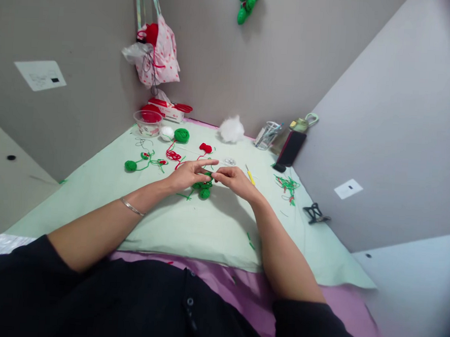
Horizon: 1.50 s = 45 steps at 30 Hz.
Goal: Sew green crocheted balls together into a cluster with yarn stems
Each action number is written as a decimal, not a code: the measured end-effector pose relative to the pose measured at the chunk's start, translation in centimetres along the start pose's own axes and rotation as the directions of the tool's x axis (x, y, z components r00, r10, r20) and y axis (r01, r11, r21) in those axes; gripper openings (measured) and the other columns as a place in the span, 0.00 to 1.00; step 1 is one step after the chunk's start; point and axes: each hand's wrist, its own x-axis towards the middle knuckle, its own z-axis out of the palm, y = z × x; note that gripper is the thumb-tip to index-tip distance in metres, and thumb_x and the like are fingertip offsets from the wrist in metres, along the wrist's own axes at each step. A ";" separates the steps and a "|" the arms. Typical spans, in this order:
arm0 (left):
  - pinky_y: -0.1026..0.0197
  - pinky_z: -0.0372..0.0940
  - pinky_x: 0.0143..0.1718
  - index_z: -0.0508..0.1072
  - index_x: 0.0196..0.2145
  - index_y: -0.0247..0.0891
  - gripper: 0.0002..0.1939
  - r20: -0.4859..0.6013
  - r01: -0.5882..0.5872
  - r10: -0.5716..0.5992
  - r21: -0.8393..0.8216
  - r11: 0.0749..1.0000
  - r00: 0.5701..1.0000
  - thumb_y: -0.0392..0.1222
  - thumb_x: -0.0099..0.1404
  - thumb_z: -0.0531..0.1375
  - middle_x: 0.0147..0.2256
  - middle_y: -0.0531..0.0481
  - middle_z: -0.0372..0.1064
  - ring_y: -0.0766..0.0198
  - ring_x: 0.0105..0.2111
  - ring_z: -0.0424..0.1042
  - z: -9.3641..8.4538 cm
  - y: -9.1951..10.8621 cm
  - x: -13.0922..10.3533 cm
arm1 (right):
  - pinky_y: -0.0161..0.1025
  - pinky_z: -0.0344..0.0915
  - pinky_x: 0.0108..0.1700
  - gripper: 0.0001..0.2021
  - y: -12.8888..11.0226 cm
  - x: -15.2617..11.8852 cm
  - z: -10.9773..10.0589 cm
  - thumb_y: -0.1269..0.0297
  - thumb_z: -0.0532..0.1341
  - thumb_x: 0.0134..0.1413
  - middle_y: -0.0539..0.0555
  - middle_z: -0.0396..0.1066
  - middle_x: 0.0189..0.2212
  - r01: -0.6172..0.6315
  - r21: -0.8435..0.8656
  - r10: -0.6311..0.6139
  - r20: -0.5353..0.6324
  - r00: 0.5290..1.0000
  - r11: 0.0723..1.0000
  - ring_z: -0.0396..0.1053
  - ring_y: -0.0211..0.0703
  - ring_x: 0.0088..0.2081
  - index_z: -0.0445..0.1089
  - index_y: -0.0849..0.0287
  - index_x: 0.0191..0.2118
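Over the middle of the pale green cloth, my left hand [190, 174] holds a green crochet piece [205, 193] between thumb and fingers, its index finger stretched out to the right. Rounded green knitted lumps hang below the fingertips. Close against it, my right hand [235, 180] is closed in a pinch at the top of the piece; what its fingertips grip is too small to make out. A green yarn end [185, 196] trails left of the piece. Behind the hands lie a small red crocheted piece [205, 148] and loose red yarn [173, 155].
Further back are a green yarn ball [182, 135], white stuffing [232, 129], a clear tub [147, 124] and a pen cup [267, 135]. To the right lie a yellow-handled tool [251, 176], a dark phone [292, 148], yarn scraps [287, 183] and a black clip [315, 213].
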 end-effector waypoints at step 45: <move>0.49 0.61 0.63 0.68 0.64 0.40 0.28 -0.289 -0.060 0.182 0.386 0.921 0.940 0.48 0.68 0.59 0.63 0.42 0.66 0.52 0.60 0.68 -0.3 0.3 -0.2 | 0.36 0.70 0.33 0.05 2.3 1.9 1.9 0.66 0.62 0.43 0.49 0.74 0.26 0.002 0.594 0.269 -0.367 0.891 0.805 0.74 0.37 0.27 0.67 0.58 0.29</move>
